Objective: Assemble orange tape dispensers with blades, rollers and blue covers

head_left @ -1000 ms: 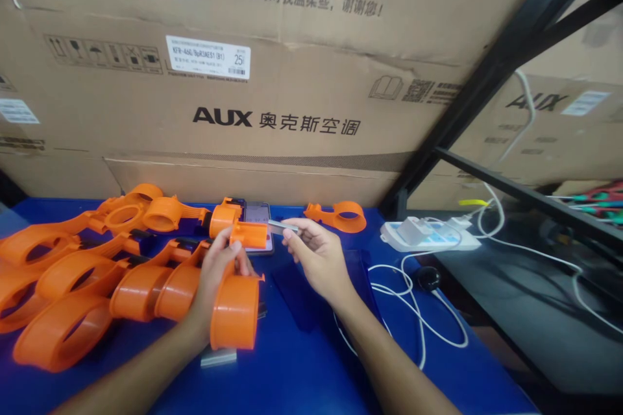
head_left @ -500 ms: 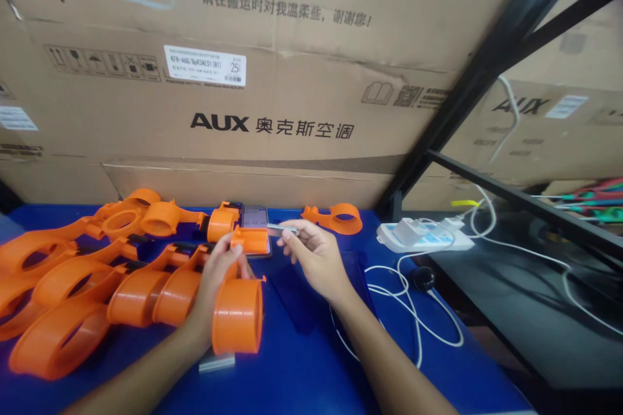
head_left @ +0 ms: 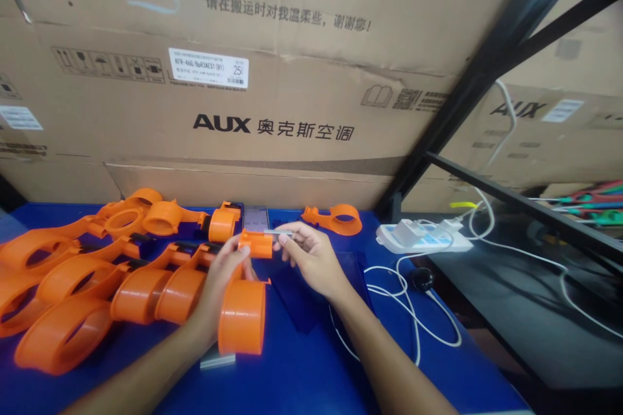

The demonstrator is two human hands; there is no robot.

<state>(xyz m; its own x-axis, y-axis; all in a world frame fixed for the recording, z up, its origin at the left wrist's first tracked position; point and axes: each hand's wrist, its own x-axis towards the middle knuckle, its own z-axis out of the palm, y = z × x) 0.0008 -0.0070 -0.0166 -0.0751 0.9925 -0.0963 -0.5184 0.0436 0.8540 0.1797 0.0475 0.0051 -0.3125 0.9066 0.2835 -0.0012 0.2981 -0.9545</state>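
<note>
My left hand (head_left: 224, 272) is wrapped around an orange tape dispenser (head_left: 242, 318), its wide ring hanging down and its narrow head pointing right. Between the thumb and fingers of my right hand (head_left: 314, 256) is a thin serrated metal blade (head_left: 277, 232), pinched at its right end. The blade's left end lies at the upper right edge of the dispenser's head; whether it touches I cannot tell. Below my left wrist, a small stack of metal strips (head_left: 217, 360) lies on the blue table (head_left: 292, 376). Behind the dispenser is a phone (head_left: 256, 216), partly covered.
Several orange tape dispensers (head_left: 139, 292) crowd the left side, some with dark parts on their heads. Another orange dispenser (head_left: 344, 219) lies at the back. A white power strip (head_left: 423, 237) and cables (head_left: 413, 311) are on the right. A large carton (head_left: 292, 91) stands behind.
The dispenser in my left hand has shifted slightly right. The blade in my right hand now overlaps the dispenser's head edge more closely, and the view has shifted a little.
</note>
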